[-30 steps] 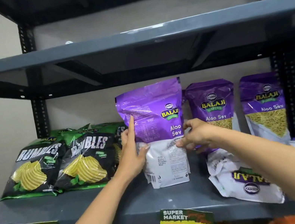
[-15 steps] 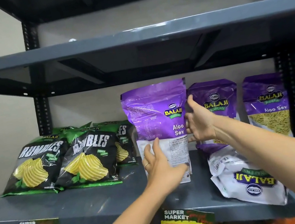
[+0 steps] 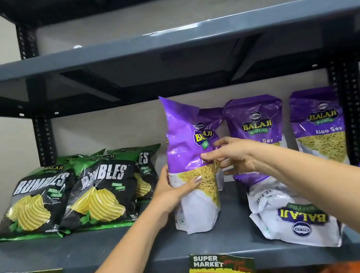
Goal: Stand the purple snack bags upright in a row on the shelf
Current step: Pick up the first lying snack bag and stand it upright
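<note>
Purple bag (image 3: 187,159) now turned front-forward — left hand (image 3: 174,192) and right hand (image 3: 233,158) both grasp it; flat bag (image 3: 294,215) awaits standing.

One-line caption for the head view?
Both hands, left hand and right hand, steady an upright purple bag on the shelf; another bag lies flat.

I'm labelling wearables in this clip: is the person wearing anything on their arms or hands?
Both forearms are bare as far as the picture shows: no sleeves, gloves, watch or bracelets. The left hand has a pale-looking thumbnail; any ring is hidden from this angle. The right hand shows nothing worn.
</note>
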Tool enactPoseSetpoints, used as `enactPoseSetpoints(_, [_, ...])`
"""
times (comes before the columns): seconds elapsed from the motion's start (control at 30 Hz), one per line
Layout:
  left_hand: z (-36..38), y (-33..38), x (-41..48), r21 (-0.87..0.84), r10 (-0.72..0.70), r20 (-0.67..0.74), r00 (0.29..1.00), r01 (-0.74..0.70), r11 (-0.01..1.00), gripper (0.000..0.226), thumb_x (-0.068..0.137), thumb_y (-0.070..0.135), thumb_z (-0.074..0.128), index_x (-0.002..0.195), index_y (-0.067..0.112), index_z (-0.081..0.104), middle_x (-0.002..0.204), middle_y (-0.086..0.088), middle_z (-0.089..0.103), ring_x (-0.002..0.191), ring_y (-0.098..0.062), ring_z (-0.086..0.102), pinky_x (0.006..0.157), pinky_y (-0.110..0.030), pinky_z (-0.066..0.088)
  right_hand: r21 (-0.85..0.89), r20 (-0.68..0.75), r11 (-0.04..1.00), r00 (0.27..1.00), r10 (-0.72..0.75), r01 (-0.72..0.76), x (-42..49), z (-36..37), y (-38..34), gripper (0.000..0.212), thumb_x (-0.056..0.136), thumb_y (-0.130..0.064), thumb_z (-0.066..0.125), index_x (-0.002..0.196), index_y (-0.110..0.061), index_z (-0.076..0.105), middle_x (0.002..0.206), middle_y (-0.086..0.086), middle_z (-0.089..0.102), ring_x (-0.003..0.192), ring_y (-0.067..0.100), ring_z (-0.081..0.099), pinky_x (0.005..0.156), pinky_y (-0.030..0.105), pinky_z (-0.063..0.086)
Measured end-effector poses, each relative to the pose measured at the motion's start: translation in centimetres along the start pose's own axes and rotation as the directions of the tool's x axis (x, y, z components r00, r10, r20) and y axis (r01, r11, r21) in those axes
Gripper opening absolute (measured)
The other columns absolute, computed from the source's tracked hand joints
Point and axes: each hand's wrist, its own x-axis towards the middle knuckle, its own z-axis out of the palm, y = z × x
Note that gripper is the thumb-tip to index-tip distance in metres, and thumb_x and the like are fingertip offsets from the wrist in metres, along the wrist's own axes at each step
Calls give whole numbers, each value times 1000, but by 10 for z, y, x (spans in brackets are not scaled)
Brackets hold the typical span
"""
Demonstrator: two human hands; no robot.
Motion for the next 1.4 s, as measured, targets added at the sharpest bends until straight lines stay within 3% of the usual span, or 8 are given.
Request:
enactPoseSetpoints(0.17, [-27, -2, 9, -78, -143, 117, 983, 153, 985, 67, 83, -8, 62, 143, 10, 37, 132, -16, 61, 115, -25, 59, 109, -38, 40, 135, 178, 991, 984, -22, -2, 3, -5, -6, 45, 51, -49, 83, 85, -24, 67, 60, -7, 69, 58, 12, 58, 60, 25, 42])
enactPoseSetpoints(0.33, [-32, -6, 14, -97, -123, 69, 990, 129, 987, 70, 85, -11, 59, 144, 7, 26, 138, -20, 53, 116, -26, 54, 110, -39, 37, 238, -56, 969, 997, -54, 66, 21, -8, -15, 27, 85, -45, 66, 80, -19, 62, 82, -1, 66, 76, 17, 61, 67, 34, 51])
enactPoseSetpoints(0.5, [-35, -11, 17, -42, -117, 108, 987, 122, 992, 46, 94, 15, 54, 137, 6, 40, 130, -14, 60, 112, -22, 60, 109, -40, 41, 211, -131, 969, 986, -103, 129, 17, -10, -20, 37, 78, -36, 77, 102, -14, 59, 94, 12, 69, 83, 28, 63, 91, 56, 53])
enactPoseSetpoints(0.6, [-31, -15, 11, 61, -124, 149, 981, 116, 991, 79, 75, 57, 64, 137, 15, 41, 131, 1, 61, 116, -14, 59, 107, -33, 41, 211, -163, 964, 978, -130, 164, 13, -6, -18, 37, 75, -34, 80, 97, -14, 57, 98, 18, 71, 85, 31, 65, 90, 62, 51])
enactPoseSetpoints(0.67, [-31, -16, 7, 239, -101, 149, 984, 63, 969, 107, 46, 68, 79, 134, 23, 38, 121, 13, 62, 108, -1, 61, 99, -22, 44, 199, -174, 962, 973, -152, 185, 12, -4, -17, 31, 77, -33, 79, 91, -15, 58, 92, 15, 72, 80, 30, 66, 86, 58, 53])
enactPoseSetpoints(0.83, [-40, -25, 8, 342, -50, 155, 987, -6, 940, 75, 63, 16, 88, 120, 30, 42, 110, 16, 65, 82, 20, 64, 66, 1, 46, 167, -146, 961, 970, -197, 220, 6, -5, -21, 24, 81, -31, 76, 85, -16, 58, 78, 9, 73, 70, 29, 69, 85, 58, 53])
enactPoseSetpoints(1.23, [-55, -11, -32, 319, -30, 177, 984, -29, 947, 80, 49, 44, 87, 114, 47, 42, 104, 31, 70, 100, 13, 64, 79, -6, 49, 188, -56, 951, 969, -239, 246, -30, 8, -26, 28, 84, -32, 72, 104, -16, 63, 96, 9, 71, 84, 29, 66, 87, 55, 55])
enactPoseSetpoints(1.4, [-62, -10, -44, 333, 1, 179, 984, -61, 941, 97, 44, 56, 87, 127, 47, 37, 112, 35, 66, 104, 15, 61, 84, -4, 47, 186, -24, 946, 963, -267, 267, -42, 11, -28, 18, 84, -34, 71, 90, -19, 64, 82, 3, 71, 70, 21, 68, 57, 33, 58])
